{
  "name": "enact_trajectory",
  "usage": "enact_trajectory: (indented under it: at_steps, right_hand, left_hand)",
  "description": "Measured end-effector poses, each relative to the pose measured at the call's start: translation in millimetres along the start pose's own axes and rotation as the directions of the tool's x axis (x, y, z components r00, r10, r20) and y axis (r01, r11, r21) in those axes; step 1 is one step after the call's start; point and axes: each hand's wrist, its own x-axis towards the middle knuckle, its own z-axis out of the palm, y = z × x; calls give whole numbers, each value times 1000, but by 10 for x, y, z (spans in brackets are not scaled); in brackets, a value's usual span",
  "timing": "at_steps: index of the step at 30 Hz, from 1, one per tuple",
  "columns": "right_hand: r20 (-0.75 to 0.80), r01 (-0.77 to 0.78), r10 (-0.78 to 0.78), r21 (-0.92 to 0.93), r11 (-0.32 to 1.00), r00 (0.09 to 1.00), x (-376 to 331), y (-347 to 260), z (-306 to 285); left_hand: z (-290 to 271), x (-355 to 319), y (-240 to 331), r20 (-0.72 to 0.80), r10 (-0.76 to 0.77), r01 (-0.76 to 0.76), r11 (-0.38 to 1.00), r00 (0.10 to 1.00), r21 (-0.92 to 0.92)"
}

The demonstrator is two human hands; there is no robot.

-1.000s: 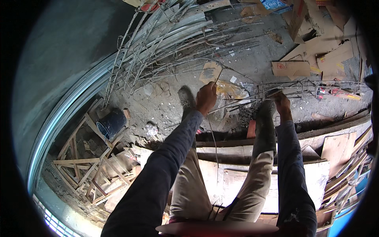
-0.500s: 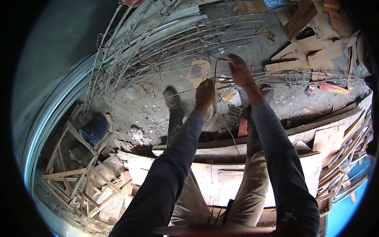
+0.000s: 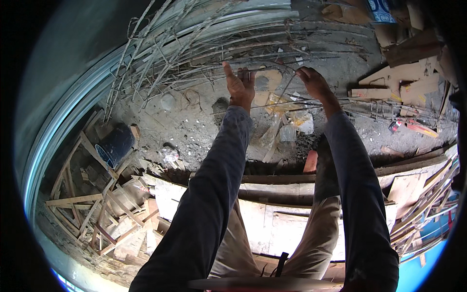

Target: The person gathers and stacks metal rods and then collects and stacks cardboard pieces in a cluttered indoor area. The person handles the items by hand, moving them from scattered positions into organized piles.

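Thin bent steel rod [image 3: 285,88] is pinched at its upper bend by my right hand [image 3: 316,87], whose fingers are closed. One leg of the rod slants down from these fingers, and another part runs left toward the bars behind. To the left, my left hand [image 3: 240,88] is raised with the thumb apart and the fingers stretched upward. Bars pass behind its fingertips, and whether they touch is hard to tell. Below and between my hands, long thin reinforcing bars [image 3: 357,100] stretch to the right, above crumpled clear plastic [image 3: 288,132] on the dirt floor.
Tied rebar cages [image 3: 160,53] and metal channels [image 3: 73,109] lie along the left wall. A dark bucket [image 3: 116,145] rests on its side near broken timber frames [image 3: 80,199]. Flattened cardboard [image 3: 413,78] piles up at the far right. A pale board [image 3: 272,226] is beneath my legs.
My left hand has let go of the rod, moved up and left, and its fingers have straightened. My right hand has shifted right and closed on the rod's bend. The rod now tilts.
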Motion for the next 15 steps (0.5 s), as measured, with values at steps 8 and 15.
enact_trajectory:
  at_steps: [8,15]
  right_hand:
    - [9,-13,12,62,998,1000,-266,-5,122]
    - [-81,42,-41,4,999,996,-521,49,269]
  left_hand:
    - [11,32,105,-6,-56,55,989,998,-137]
    - [29,-108,425,72,-207,213,973,976,-92]
